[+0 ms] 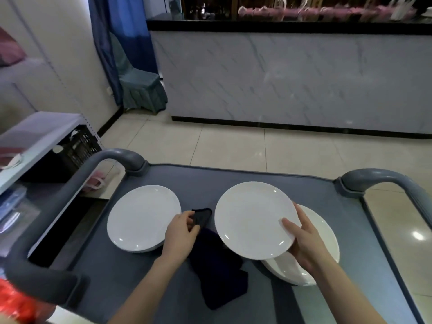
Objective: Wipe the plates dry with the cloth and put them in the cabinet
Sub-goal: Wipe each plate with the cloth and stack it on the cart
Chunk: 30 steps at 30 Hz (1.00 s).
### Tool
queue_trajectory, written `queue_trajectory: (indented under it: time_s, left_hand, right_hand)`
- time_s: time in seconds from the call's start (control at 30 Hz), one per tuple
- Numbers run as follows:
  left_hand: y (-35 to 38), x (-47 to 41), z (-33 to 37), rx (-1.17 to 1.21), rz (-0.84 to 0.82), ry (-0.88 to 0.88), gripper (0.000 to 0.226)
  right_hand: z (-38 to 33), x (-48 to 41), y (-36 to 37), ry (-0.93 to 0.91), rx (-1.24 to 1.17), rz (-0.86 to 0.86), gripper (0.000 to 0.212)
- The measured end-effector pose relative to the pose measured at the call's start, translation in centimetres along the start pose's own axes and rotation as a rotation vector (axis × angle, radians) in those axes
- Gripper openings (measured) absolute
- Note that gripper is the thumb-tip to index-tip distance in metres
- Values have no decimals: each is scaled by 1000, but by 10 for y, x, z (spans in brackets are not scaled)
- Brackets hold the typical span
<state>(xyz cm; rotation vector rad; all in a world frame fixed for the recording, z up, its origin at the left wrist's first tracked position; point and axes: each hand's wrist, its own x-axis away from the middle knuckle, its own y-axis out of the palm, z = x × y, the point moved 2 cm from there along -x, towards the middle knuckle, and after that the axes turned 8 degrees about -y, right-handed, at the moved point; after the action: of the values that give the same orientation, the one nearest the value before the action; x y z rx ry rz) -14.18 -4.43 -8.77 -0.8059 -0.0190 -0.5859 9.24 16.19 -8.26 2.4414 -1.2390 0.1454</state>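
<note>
The right hand (pixel 306 244) grips a white plate (pixel 252 218) by its near rim, thumb on top, holding it tilted just above a stack of white plates (pixel 327 232) on the right side of the grey cart (pixel 233 178). The left hand (pixel 180 235) pinches the far end of a dark cloth (pixel 217 265) lying between that stack and another pile of plates (pixel 142 216) on the left.

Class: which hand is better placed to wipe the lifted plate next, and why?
Left. The left hand already pinches the dark cloth beside the lifted plate, while the right hand is busy gripping that plate's rim.
</note>
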Motion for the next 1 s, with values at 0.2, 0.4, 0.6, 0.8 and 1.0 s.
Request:
queue_trajectory:
  time_s: [0.2,0.4,0.6,0.8,1.0]
  left_hand:
    - [11,-37,6,-317,-80,263,48]
    - [29,-76,11,-834,-184,307,58]
    - [39,-94,9,-924,-158,339,50]
    - [17,-89,21,-469,-149,286,24]
    - [-36,-79,53,-73,-7,167,22]
  right_hand:
    - [2,0,5,26,54,-54,46]
    - [11,-5,5,51,79,-44,48]
    - [12,-7,2,53,81,-27,48]
    - [8,-7,1,35,67,-21,49]
    - [-5,0,12,-19,60,-61,50]
